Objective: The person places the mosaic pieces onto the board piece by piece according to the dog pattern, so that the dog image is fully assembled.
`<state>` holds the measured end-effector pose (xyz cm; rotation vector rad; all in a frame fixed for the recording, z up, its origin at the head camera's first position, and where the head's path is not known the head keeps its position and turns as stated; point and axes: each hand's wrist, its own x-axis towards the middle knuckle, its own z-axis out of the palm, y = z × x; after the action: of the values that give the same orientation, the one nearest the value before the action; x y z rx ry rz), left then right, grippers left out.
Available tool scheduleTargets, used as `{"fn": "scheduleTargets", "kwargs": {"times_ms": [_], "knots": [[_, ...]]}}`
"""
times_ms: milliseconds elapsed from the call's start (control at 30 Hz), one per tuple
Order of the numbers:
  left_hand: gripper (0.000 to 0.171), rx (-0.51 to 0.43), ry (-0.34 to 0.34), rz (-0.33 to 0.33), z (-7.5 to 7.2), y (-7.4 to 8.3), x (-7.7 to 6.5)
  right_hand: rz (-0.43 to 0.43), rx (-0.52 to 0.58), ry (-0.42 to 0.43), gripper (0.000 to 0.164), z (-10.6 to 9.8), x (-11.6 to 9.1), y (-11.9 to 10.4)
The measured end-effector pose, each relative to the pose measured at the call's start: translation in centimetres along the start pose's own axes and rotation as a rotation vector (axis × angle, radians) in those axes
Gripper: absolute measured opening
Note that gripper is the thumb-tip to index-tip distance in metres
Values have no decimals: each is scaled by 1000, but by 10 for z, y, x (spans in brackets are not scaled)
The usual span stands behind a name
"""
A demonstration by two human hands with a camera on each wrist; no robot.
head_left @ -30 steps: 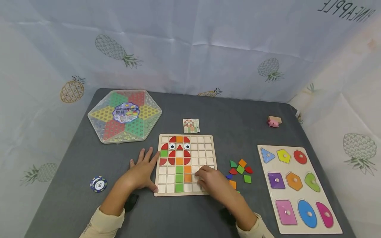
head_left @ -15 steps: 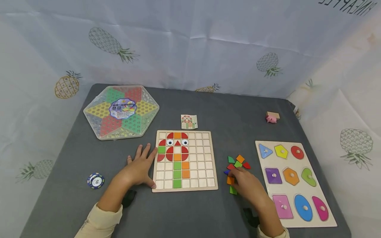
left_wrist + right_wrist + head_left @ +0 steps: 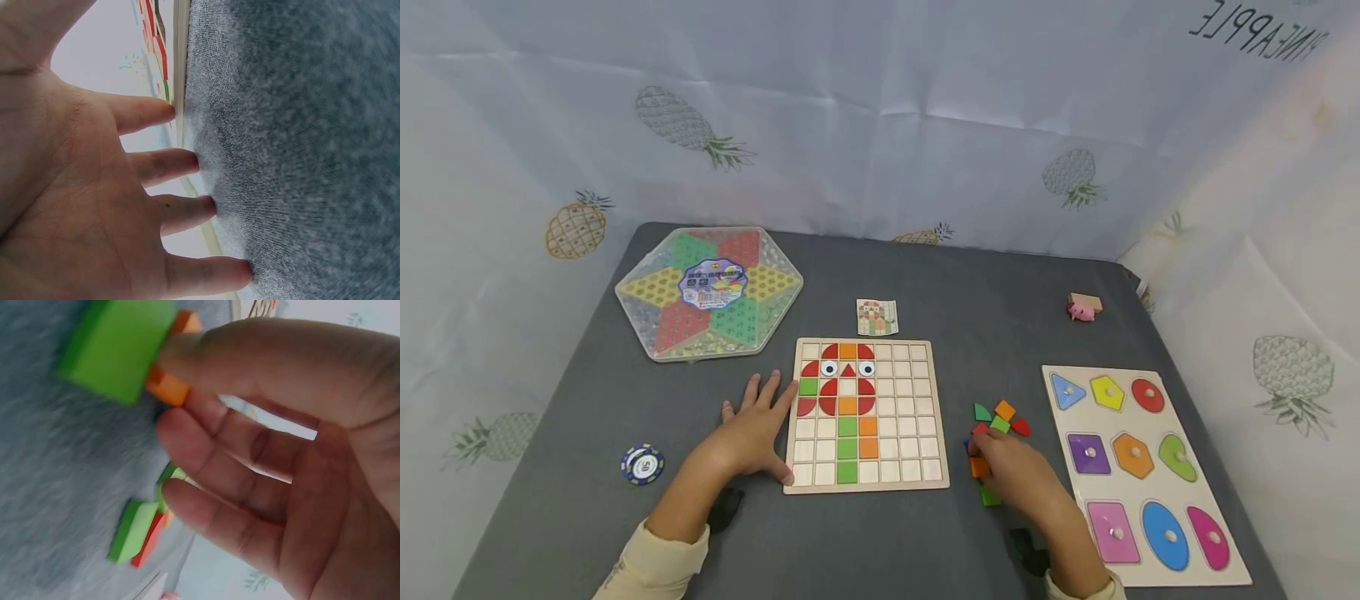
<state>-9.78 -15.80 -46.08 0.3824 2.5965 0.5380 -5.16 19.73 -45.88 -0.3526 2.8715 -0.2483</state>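
Observation:
A wooden grid board [image 3: 901, 490] lies mid-table, with red, orange and green pieces and two eye tiles forming a partial picture on its left part. My left hand [image 3: 747, 442] is spread flat at the board's left side, thumb at the lower corner and index fingertip at the edge; in the left wrist view its fingertips rest on the cloth. To the right of the board, my right hand [image 3: 1018, 473] pinches an orange block [image 3: 170, 389] between thumb and fingers, low over the table. A green block [image 3: 122, 353] lies beside it. Part of the loose pile is hidden under this hand.
Loose red, green [image 3: 982, 412] and orange pieces lie around the right hand. Behind the board is a small picture card [image 3: 877, 317]. A hexagonal game box [image 3: 711, 292], poker chips [image 3: 642, 464], a shape puzzle board [image 3: 1138, 417] and a pink pig figure [image 3: 1081, 311] stand around.
My right hand has gone from the board's lower right area to the loose pieces and now holds an orange one there. The left hand stays at the board's left edge.

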Motion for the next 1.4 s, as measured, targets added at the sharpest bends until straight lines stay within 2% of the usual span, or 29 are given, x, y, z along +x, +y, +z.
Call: {"fn": "scheduleTargets", "kwargs": {"times_ms": [100,167,333,467,667,800,1033,1167,1267,1400], "knots": [[126,1,-8,2,0,-1,1,-44,-10,31,23,-1,2,-9],[126,1,-11,4,0,-1,2,-109,-7,79,22,-2,7,-17],[127,3,-11,-2,0,-2,3,-302,17,174,20,-6,30,-46],[128,2,-11,-7,1,-2,3,-368,-13,183,17,-2,50,-61],[128,4,-24,-13,1,-1,4,-353,-20,139,16,8,63,-68],[128,6,-20,-13,1,-2,5,-358,-11,141,18,11,67,-70],[129,6,-16,-13,0,-4,2,-376,7,137,17,10,69,-74],[129,-1,-8,-7,2,-5,2,-370,50,141,17,10,65,-68],[129,-7,-2,-2,3,-5,2,-323,91,179,17,7,59,-56],[129,-5,0,-5,2,-4,4,-190,117,272,18,-1,51,-28]]}}
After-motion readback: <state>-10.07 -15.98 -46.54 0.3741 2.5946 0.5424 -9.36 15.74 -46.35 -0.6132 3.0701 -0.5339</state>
